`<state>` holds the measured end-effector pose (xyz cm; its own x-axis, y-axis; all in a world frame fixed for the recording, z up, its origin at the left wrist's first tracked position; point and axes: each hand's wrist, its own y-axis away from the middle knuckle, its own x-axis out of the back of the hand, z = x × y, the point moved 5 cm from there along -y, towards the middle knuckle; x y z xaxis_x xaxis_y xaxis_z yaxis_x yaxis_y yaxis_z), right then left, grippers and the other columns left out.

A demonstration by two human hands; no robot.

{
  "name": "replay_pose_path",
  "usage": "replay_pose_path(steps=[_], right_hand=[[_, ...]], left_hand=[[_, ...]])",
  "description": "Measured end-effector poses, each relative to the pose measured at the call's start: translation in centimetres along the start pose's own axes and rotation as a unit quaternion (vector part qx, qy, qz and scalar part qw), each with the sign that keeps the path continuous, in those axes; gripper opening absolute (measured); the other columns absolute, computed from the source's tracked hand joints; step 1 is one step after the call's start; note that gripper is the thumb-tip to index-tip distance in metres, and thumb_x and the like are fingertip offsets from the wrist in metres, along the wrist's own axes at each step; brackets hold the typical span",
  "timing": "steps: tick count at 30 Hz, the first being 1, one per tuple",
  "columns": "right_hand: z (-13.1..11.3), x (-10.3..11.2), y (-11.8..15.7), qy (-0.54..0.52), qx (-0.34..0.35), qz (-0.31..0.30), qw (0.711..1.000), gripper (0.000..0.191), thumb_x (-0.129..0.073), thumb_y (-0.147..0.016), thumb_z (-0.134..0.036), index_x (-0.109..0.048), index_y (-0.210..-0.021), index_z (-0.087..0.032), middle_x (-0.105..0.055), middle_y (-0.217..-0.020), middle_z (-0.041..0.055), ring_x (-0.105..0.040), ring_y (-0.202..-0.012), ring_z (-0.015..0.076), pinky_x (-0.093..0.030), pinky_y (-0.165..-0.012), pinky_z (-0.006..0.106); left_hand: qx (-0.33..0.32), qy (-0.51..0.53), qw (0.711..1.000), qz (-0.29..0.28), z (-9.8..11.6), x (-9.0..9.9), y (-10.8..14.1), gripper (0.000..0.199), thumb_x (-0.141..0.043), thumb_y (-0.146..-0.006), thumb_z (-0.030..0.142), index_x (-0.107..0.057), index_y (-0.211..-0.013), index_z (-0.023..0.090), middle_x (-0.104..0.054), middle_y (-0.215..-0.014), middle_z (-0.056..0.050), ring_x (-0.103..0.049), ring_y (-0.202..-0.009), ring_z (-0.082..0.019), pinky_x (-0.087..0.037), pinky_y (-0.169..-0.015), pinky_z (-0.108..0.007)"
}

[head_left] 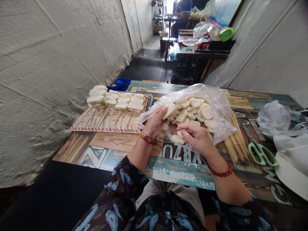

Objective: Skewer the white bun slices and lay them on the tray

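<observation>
A pale oval slice is gripped by the left hand, and a thin wooden stick, directed at it, is pinched by the right hand. Skewered pale slices are already laid on red-bordered paper; many loose slices are left inside the clear plastic bag.

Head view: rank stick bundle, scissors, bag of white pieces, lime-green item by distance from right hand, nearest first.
From the right hand:
1. Bag of white pieces: right beside the hand, just ahead.
2. Stick bundle: to its right.
3. Scissors: farther right, past the sticks.
4. Lime-green item: far ahead, at the back table.
</observation>
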<state>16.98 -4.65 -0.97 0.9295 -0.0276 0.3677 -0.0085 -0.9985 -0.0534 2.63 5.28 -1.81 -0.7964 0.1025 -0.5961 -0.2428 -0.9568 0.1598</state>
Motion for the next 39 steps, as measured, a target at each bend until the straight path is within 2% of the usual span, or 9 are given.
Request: replay_pose_path(steps=[6, 12, 17, 27, 35, 39], right_hand=[[0.0, 0.0, 0.1, -0.005, 0.002, -0.003, 1.0, 0.026, -0.055, -0.09, -0.03, -0.075, -0.1, -0.016, -0.055, -0.052, -0.0041, -0.048, -0.034, 0.0091, -0.033, -0.037, 0.022], [0.2, 0.0, 0.0, -0.004, -0.011, -0.005, 1.0, 0.026, -0.056, -0.09, -0.031, -0.075, -0.099, -0.016, -0.056, -0.052, -0.0042, -0.049, -0.033, 0.0087, -0.033, -0.036, 0.02], [0.6, 0.0, -0.1, -0.015, -0.025, -0.006, 1.0, 0.026, -0.057, -0.089, -0.033, -0.075, -0.099, -0.016, -0.054, -0.051, -0.0048, -0.049, -0.033, 0.0091, -0.033, -0.035, 0.02], [0.1, 0.2, -0.2, -0.023, -0.019, 0.013, 0.999, 0.024, -0.059, -0.086, -0.033, -0.074, -0.095, -0.016, -0.055, -0.05, -0.0044, -0.047, -0.032, 0.0094, -0.032, -0.035, 0.021], [0.1, 0.3, -0.2, -0.027, -0.009, 0.026, 0.999, 0.028, -0.057, -0.087, -0.036, -0.074, -0.095, -0.014, -0.056, -0.053, -0.0035, -0.046, -0.034, 0.009, -0.033, -0.036, 0.022], [0.1, 0.3, -0.3, -0.035, -0.014, 0.022, 0.999, 0.029, -0.058, -0.088, -0.037, -0.074, -0.097, -0.015, -0.054, -0.053, -0.004, -0.045, -0.035, 0.0089, -0.034, -0.037, 0.022]], left_hand=[[0.002, 0.002, 1.0, 0.008, 0.0, 0.1, 0.0, 0.027, -0.087, -0.063, 0.026, -0.071, -0.082, 0.015, -0.071, -0.082, -0.001, -0.06, -0.068, -0.01, -0.043, -0.053, -0.02], [-0.01, -0.014, 1.0, -0.011, 0.1, -0.2, 0.2, 0.035, -0.091, -0.057, 0.032, -0.074, -0.084, 0.016, -0.072, -0.084, 0.0, -0.06, -0.07, -0.01, -0.045, -0.055, -0.019], [-0.036, -0.043, 0.998, -0.025, 0.3, -0.4, 0.3, 0.039, -0.091, -0.058, 0.036, -0.076, -0.087, 0.016, -0.074, -0.087, -0.003, -0.063, -0.075, -0.013, -0.047, -0.061, -0.02], [-0.049, -0.104, 0.993, -0.04, -0.2, -0.2, 0.2, 0.042, -0.088, -0.065, 0.037, -0.079, -0.101, 0.017, -0.075, -0.1, -0.006, -0.062, -0.078, -0.012, -0.045, -0.061, -0.02], [-0.048, -0.139, 0.985, -0.086, -0.9, -0.3, 0.1, 0.038, -0.085, -0.071, 0.042, -0.08, -0.101, 0.018, -0.074, -0.092, -0.005, -0.059, -0.071, -0.011, -0.044, -0.062, -0.021], [-0.044, -0.136, 0.985, -0.097, -0.5, -0.5, 0.4, 0.042, -0.085, -0.071, 0.04, -0.078, -0.106, 0.018, -0.075, -0.101, -0.006, -0.061, -0.076, -0.012, -0.046, -0.064, -0.02]])
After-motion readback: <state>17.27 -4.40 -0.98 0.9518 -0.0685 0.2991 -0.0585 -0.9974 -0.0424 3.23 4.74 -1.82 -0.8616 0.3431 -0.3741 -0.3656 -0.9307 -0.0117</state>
